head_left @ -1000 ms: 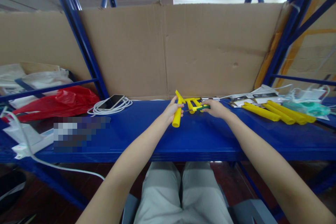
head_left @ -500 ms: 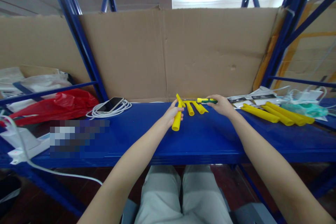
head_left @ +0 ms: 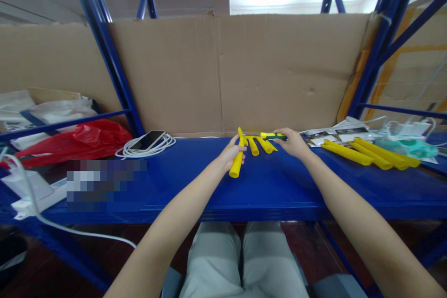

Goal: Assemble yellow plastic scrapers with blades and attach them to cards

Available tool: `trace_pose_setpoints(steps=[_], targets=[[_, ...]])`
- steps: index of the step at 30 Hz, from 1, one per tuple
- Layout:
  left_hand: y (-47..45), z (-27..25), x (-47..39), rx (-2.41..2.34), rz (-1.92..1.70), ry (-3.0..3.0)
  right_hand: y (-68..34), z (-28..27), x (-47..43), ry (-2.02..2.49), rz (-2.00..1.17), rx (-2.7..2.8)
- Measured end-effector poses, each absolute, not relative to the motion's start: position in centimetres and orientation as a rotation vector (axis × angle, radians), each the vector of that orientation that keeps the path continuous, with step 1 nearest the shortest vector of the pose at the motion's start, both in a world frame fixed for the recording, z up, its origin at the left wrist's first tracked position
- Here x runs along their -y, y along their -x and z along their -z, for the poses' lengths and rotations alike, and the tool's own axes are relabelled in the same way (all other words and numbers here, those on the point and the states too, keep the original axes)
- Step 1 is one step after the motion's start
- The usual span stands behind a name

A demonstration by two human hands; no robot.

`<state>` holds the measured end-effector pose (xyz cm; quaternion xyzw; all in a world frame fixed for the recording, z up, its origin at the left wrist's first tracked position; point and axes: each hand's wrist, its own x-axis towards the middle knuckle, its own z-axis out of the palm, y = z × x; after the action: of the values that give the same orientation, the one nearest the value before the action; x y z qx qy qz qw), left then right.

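Observation:
My left hand [head_left: 231, 154] is closed around a yellow plastic tube [head_left: 236, 167], whose near open end points toward me. Right behind it lies a yellow piece with short tube-like prongs [head_left: 254, 147]; whether it is joined to the held tube I cannot tell. A screwdriver with a yellow and green handle [head_left: 268, 136] is in my right hand [head_left: 292, 142], its fingers wrapped on the handle's right end. Its thin shaft points left toward the tube in my left hand. Whether its tip touches the yellow plastic is too small to make out.
Several loose yellow tubes [head_left: 370, 154] lie at the right on the blue tabletop [head_left: 279, 186]. Beyond them are packets [head_left: 352, 133] and white cables. A phone [head_left: 148, 140] rests on a coiled white cable at the left, near a red plastic bag [head_left: 80, 139]. Cardboard [head_left: 279, 74] stands behind.
The right hand and screwdriver have shifted very slightly left, nearer the tube. My left hand keeps its hold, with the tube tilted slightly differently.

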<state>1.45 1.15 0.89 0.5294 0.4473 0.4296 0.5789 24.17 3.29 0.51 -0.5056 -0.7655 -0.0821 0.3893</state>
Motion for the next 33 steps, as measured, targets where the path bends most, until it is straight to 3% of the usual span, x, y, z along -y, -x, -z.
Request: trace_pose_setpoints(steps=[33], targets=[[-1.48,-0.68,-1.11,-1.109,-0.989,-1.31,-24.48,-0.41,-3.53,1.229,0.21,1.952]])
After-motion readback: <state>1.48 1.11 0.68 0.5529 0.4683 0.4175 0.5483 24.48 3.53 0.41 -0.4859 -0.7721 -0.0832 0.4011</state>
